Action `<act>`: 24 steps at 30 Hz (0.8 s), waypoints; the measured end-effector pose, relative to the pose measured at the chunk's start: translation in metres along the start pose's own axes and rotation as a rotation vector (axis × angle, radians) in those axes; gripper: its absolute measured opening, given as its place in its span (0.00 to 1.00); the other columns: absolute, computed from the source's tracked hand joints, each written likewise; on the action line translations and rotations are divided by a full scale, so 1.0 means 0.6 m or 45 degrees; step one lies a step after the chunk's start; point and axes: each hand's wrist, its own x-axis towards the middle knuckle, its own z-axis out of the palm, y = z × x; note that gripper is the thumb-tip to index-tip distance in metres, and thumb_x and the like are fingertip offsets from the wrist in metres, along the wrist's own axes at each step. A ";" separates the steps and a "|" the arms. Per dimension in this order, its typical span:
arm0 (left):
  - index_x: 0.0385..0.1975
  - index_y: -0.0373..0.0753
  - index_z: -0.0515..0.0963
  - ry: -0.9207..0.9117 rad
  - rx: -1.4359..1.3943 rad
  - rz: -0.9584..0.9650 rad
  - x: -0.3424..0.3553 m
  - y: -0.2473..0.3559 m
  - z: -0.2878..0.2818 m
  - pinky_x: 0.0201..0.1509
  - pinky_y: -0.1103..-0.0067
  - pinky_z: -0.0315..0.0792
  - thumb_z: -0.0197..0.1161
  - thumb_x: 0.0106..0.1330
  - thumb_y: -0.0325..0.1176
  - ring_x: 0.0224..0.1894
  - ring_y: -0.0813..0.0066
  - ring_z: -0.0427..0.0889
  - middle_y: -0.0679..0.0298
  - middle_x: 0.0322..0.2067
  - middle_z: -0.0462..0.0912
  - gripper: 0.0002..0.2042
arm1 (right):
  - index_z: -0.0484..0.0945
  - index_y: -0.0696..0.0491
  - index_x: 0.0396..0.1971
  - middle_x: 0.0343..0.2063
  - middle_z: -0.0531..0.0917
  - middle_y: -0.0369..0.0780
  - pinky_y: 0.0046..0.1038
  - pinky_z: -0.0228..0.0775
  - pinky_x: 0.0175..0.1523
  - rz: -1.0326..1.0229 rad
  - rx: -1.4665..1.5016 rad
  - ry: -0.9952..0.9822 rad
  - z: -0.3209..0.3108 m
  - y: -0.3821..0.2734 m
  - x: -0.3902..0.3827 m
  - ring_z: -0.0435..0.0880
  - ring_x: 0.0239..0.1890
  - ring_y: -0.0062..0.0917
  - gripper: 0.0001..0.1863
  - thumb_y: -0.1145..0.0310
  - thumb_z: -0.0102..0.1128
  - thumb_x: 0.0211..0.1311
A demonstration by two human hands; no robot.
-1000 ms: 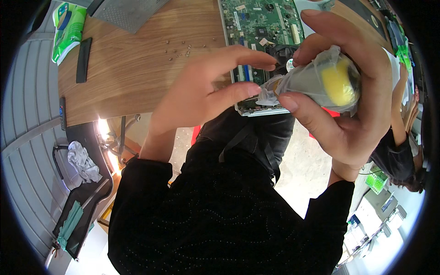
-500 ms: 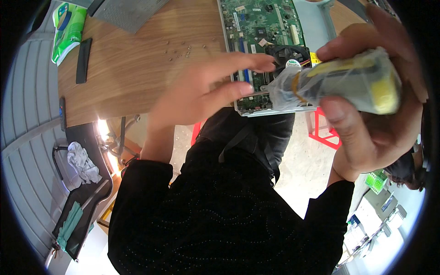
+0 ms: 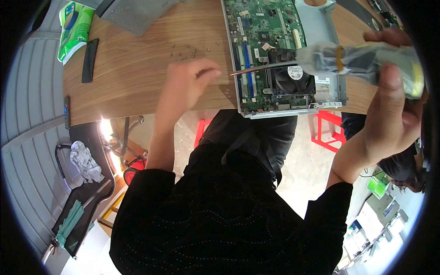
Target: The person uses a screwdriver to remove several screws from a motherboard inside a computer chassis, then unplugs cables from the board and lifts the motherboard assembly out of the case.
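Observation:
My right hand [image 3: 394, 105] grips a power screwdriver [image 3: 355, 57] wrapped in clear plastic with a tan rubber band, its yellow end toward my palm. The long thin shaft points left across an open computer chassis [image 3: 321, 25], above the black cooling fan [image 3: 293, 85]. Just left of the shaft's tip is my left hand [image 3: 185, 85], thumb and fingers drawn together over the table. Whatever it pinches, if anything, is too small to make out. Inside the chassis lies a green motherboard [image 3: 279, 30].
Several small screws [image 3: 195, 50] lie on the wooden table [image 3: 137, 87]. Farther left are a black bar-shaped object [image 3: 90, 60], a green packet [image 3: 75, 34] and a grey perforated metal panel [image 3: 137, 18]. A red stool [image 3: 330, 133] stands below the table edge; a person [image 3: 403, 172] is at right.
My left hand has moved left, away from the screwdriver shaft, and its fingers have closed together. The screwdriver has moved right and up in my right hand, baring its shaft and the fan.

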 end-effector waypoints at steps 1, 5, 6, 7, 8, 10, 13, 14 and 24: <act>0.37 0.37 0.87 0.137 0.155 0.044 0.003 -0.008 0.003 0.42 0.75 0.78 0.71 0.63 0.30 0.36 0.65 0.86 0.59 0.34 0.87 0.06 | 0.74 0.64 0.58 0.50 0.84 0.55 0.42 0.80 0.59 0.027 0.022 0.013 -0.008 0.002 -0.004 0.88 0.51 0.43 0.23 0.67 0.65 0.70; 0.38 0.41 0.84 0.329 0.602 0.240 0.014 -0.038 0.011 0.41 0.67 0.78 0.68 0.64 0.33 0.40 0.58 0.84 0.63 0.37 0.84 0.06 | 0.73 0.65 0.60 0.55 0.81 0.57 0.47 0.77 0.63 0.164 -0.056 0.302 -0.036 0.008 -0.034 0.85 0.56 0.46 0.23 0.67 0.61 0.73; 0.38 0.42 0.84 0.351 0.631 0.248 0.016 -0.044 0.014 0.41 0.66 0.78 0.68 0.64 0.32 0.41 0.58 0.84 0.63 0.38 0.84 0.06 | 0.74 0.64 0.60 0.54 0.81 0.57 0.46 0.78 0.63 0.207 -0.015 0.411 -0.044 0.010 -0.039 0.85 0.56 0.46 0.21 0.67 0.60 0.73; 0.38 0.43 0.83 0.344 0.657 0.227 0.018 -0.049 0.017 0.42 0.65 0.77 0.68 0.64 0.32 0.42 0.59 0.84 0.64 0.39 0.84 0.05 | 0.75 0.63 0.59 0.54 0.81 0.56 0.45 0.78 0.62 0.246 0.030 0.522 -0.051 0.010 -0.047 0.85 0.56 0.46 0.20 0.67 0.59 0.73; 0.39 0.43 0.83 0.371 0.677 0.260 0.020 -0.052 0.020 0.43 0.65 0.77 0.68 0.64 0.32 0.43 0.59 0.83 0.65 0.40 0.83 0.06 | 0.77 0.61 0.56 0.53 0.82 0.55 0.42 0.80 0.60 0.255 0.176 0.618 -0.059 0.014 -0.051 0.86 0.54 0.45 0.17 0.68 0.58 0.73; 0.40 0.44 0.84 0.385 0.726 0.270 0.024 -0.051 0.025 0.44 0.66 0.77 0.68 0.64 0.31 0.46 0.60 0.83 0.65 0.42 0.83 0.07 | 0.75 0.62 0.58 0.57 0.79 0.56 0.47 0.74 0.67 0.366 0.225 0.832 -0.079 0.015 -0.064 0.81 0.60 0.46 0.20 0.63 0.54 0.76; 0.41 0.41 0.84 0.388 0.762 0.253 0.029 -0.034 0.031 0.49 0.68 0.77 0.69 0.64 0.31 0.46 0.56 0.83 0.62 0.43 0.84 0.08 | 0.72 0.62 0.61 0.60 0.77 0.57 0.51 0.67 0.73 0.447 0.284 0.993 -0.109 0.018 -0.087 0.77 0.66 0.47 0.24 0.58 0.51 0.77; 0.41 0.41 0.84 0.386 0.726 0.286 0.032 -0.025 0.033 0.48 0.68 0.77 0.69 0.64 0.31 0.46 0.57 0.83 0.62 0.42 0.84 0.08 | 0.71 0.62 0.61 0.60 0.76 0.56 0.48 0.69 0.71 0.431 0.322 0.996 -0.115 0.020 -0.099 0.77 0.64 0.45 0.25 0.57 0.50 0.78; 0.38 0.36 0.83 -0.031 0.078 0.845 0.090 0.125 0.051 0.48 0.67 0.76 0.72 0.59 0.27 0.43 0.58 0.83 0.59 0.38 0.82 0.08 | 0.69 0.50 0.56 0.48 0.77 0.40 0.30 0.74 0.41 0.205 0.508 1.041 -0.072 0.048 -0.198 0.78 0.44 0.28 0.26 0.41 0.45 0.77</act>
